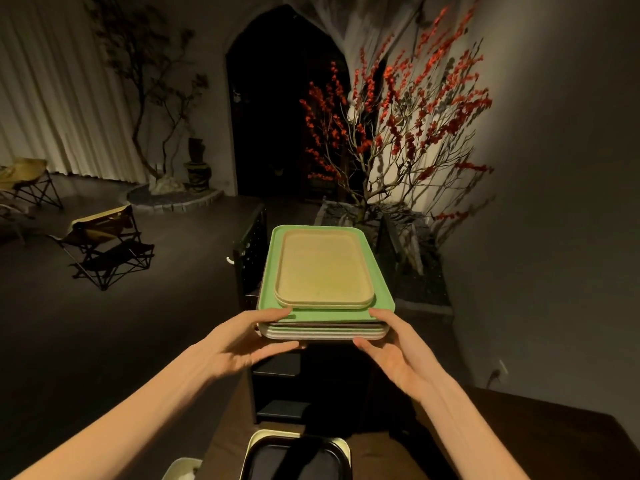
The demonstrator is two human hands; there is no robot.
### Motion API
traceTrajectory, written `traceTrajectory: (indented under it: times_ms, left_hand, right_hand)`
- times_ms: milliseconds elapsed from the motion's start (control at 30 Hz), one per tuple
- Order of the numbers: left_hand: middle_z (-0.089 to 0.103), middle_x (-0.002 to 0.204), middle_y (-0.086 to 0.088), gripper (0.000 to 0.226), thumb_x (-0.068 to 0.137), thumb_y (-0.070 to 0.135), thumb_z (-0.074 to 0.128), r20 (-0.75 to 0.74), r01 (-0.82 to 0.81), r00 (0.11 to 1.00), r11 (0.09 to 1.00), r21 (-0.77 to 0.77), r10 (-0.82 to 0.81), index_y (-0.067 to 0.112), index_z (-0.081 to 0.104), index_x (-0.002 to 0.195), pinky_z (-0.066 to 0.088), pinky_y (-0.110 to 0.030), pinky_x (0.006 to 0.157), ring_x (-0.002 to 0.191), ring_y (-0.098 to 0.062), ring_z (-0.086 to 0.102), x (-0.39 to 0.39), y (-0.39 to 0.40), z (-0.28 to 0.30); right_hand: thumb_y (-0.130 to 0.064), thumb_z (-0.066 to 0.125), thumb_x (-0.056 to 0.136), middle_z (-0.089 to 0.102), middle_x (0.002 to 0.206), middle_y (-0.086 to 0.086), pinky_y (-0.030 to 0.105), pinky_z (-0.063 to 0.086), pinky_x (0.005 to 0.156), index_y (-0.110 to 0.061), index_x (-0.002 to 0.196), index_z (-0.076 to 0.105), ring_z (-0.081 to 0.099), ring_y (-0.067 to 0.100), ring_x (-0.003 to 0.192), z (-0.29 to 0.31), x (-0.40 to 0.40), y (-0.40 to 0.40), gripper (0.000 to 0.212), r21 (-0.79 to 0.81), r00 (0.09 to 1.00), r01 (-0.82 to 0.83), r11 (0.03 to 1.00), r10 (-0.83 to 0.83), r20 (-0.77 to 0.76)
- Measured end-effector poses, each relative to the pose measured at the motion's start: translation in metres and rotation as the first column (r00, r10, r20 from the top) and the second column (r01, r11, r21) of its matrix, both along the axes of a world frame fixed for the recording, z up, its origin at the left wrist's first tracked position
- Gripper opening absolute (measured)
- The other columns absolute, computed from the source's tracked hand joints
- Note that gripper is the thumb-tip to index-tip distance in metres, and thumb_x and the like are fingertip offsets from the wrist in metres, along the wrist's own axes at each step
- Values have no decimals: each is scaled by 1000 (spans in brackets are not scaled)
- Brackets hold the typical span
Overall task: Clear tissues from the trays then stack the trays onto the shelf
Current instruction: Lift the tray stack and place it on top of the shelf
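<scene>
A stack of trays (pixel 322 332) sits at the top of a black shelf unit (pixel 277 375). Its upper layers are a green tray (pixel 382 296) and, on top, a smaller tan tray (pixel 325 268); neither holds any tissue. My left hand (pixel 242 344) holds the stack's near left corner, thumb on the green rim and fingers beneath. At the near right corner my right hand (pixel 394 351) holds it the same way. Below me a black tray (pixel 294 459) lies on a cream tray (pixel 263 436).
The brown table (pixel 519 438) is under my arms, with a white object (pixel 183 469) at its near left edge. A planter with red-berried branches (pixel 398 140) stands right behind the shelf. Folding chairs (pixel 107 247) stand on the dark floor to the left.
</scene>
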State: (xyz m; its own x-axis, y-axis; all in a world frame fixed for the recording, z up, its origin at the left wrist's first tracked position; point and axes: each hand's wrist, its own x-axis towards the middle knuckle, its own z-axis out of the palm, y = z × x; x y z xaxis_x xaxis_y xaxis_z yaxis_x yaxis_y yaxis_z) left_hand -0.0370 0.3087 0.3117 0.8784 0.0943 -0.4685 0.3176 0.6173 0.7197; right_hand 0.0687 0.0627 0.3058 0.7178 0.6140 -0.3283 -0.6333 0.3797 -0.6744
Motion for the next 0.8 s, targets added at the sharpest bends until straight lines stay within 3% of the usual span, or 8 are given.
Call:
traceTrajectory:
  times_ms: [100,300,467,667,800]
  left_hand:
    - [65,122,-30,55,77,-2,74,5,-85,996,996,-13,85,-1,57,129,57,-57,74,110,-48,64,8,1,2]
    - [68,117,-27,58,74,13,82,-31,-218,976,976,-13,218,-3,60,126,58,-55,71,104,-47,68,21,6,1]
    - [68,117,-27,61,75,13,82,-23,-209,978,977,-38,208,-3,58,128,58,-54,73,103,-46,68,25,12,-3]
    - [69,115,-28,56,77,12,78,-14,-193,981,980,-39,192,-4,59,127,58,-52,72,101,-44,70,24,12,-11]
    - [69,117,-27,58,75,13,79,16,-175,984,984,-25,175,-4,59,127,59,-51,75,103,-44,69,21,17,-15]
  right_hand:
    - [-14,66,91,72,118,17,40,58,93,-5,126,63,72,28,104,5,2,7,36,32,1000,16,999,-15,-17]
    - [-14,69,88,72,117,18,39,59,88,-4,124,64,69,33,110,12,8,27,38,16,999,28,999,-27,-34]
    - [-15,70,88,72,115,19,37,61,85,-5,123,64,68,34,111,12,9,30,37,28,998,31,999,-30,-48]
    - [-14,67,91,74,112,18,43,56,90,-5,121,64,74,28,99,11,7,25,31,4,999,12,1000,-11,-33]
    - [-18,72,88,73,114,18,42,56,97,-7,123,64,73,29,102,6,7,22,38,-72,1000,-2,997,1,-10]
